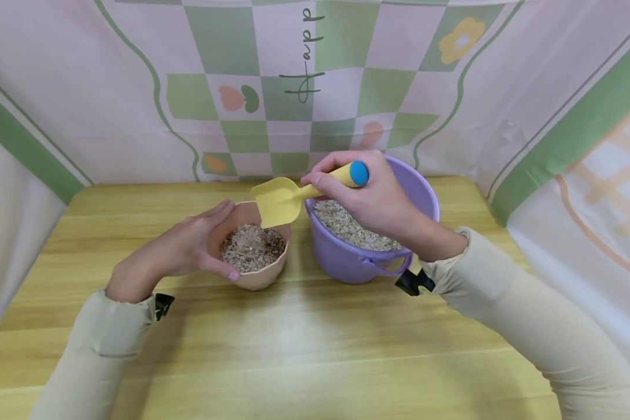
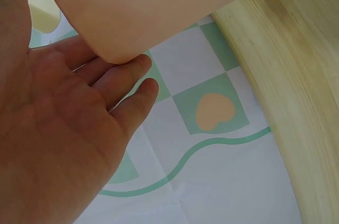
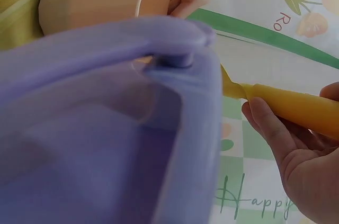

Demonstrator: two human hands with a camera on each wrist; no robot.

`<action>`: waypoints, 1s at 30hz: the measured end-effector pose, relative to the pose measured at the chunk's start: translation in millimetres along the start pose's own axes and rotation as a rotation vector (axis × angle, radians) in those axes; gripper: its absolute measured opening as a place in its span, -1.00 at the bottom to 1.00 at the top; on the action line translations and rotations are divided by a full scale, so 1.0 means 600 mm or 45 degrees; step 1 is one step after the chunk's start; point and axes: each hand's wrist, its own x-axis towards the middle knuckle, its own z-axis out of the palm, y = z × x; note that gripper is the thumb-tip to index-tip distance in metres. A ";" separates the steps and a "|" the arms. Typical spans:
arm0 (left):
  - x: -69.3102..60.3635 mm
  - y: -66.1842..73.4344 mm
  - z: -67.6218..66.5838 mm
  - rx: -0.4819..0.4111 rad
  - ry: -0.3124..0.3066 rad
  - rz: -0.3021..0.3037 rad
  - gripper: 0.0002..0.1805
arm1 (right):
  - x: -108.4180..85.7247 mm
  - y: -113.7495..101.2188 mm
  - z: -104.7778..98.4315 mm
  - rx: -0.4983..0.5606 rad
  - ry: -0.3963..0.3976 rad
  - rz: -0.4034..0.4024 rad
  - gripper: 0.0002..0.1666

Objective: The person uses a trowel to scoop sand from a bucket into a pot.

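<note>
My left hand holds a peach faceted bowl by its left side, thumb at the near rim and fingers at the far side. Fine gravel with darker grains lies inside. In the left wrist view, fingertips touch the lower part of the bowl. My right hand grips the yellow handle of a toy shovel, which has a blue end cap. The blade hangs over the bowl's right rim and looks bare. In the right wrist view, fingers and thumb pinch the shovel handle.
Right of the bowl stands a purple bucket holding pale gravel, its handle lowered at the near side. My right forearm crosses above it. The wooden table meets a checked cloth at the back.
</note>
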 end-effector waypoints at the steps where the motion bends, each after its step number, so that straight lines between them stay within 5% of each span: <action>1: 0.000 0.000 0.000 0.002 0.000 0.001 0.53 | 0.000 0.000 -0.001 -0.006 0.000 -0.007 -0.80; 10: 0.001 0.000 -0.003 0.007 -0.007 -0.002 0.54 | -0.004 -0.006 -0.020 0.033 0.037 -0.054 -0.82; 19: 0.000 0.006 -0.007 0.028 -0.029 0.011 0.53 | -0.017 -0.013 -0.056 0.299 0.064 -0.068 -0.78; 30: 0.010 0.020 -0.019 0.037 -0.005 0.046 0.42 | -0.036 -0.020 -0.112 0.334 0.196 -0.081 -0.77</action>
